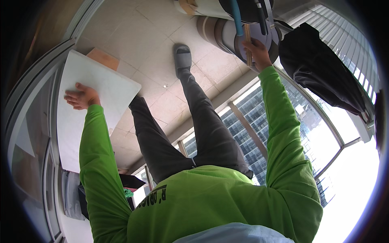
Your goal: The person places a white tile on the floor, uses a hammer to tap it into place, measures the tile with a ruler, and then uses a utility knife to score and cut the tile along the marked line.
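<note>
On the left, my left hand (83,97) rests with its fingers spread on a flat white top (101,81), holding nothing. My right hand (258,52) is stretched out to the upper right. Its fingers close around a narrow brown stick-like piece (248,38), whose full shape I cannot make out. Right beside that piece are a teal handle (236,16) and a black handle (261,18). Behind them lies or stands a rounded grey-and-brown container (221,34), partly cut off by the handles and my hand.
A black cloth or garment (320,69) hangs at the right by white slats (348,44). Tall windows (251,129) run along the right. An orange-brown box (103,59) sits beyond the white top. My slippered foot (182,58) stands on the tiled floor (142,44). Glass sliding panels (30,133) border the left.
</note>
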### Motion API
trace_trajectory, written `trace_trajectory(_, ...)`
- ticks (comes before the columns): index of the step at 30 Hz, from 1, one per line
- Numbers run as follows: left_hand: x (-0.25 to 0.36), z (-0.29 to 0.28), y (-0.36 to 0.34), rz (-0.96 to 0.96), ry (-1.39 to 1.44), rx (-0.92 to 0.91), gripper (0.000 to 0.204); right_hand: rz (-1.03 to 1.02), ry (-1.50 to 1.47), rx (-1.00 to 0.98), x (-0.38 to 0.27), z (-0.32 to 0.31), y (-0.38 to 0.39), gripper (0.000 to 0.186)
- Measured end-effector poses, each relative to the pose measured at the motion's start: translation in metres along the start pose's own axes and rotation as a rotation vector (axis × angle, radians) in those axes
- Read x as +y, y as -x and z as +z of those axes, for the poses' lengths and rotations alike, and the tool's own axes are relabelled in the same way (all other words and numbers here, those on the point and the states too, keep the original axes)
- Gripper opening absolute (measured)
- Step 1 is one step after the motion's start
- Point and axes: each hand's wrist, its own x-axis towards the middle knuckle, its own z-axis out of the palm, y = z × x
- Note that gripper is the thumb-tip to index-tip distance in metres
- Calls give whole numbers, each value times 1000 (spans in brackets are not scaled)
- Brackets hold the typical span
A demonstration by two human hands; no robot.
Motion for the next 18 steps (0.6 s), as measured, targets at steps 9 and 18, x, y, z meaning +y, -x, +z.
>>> trace_trajectory(9, 1, -2, -3, -16, -8, -21, 84, -67, 121, 37, -9, 7, 1, 59)
trace_trajectory(18, 8, 3, 4, -7, -2, -15, 84, -181, 463, 305, -9, -7, 2, 65)
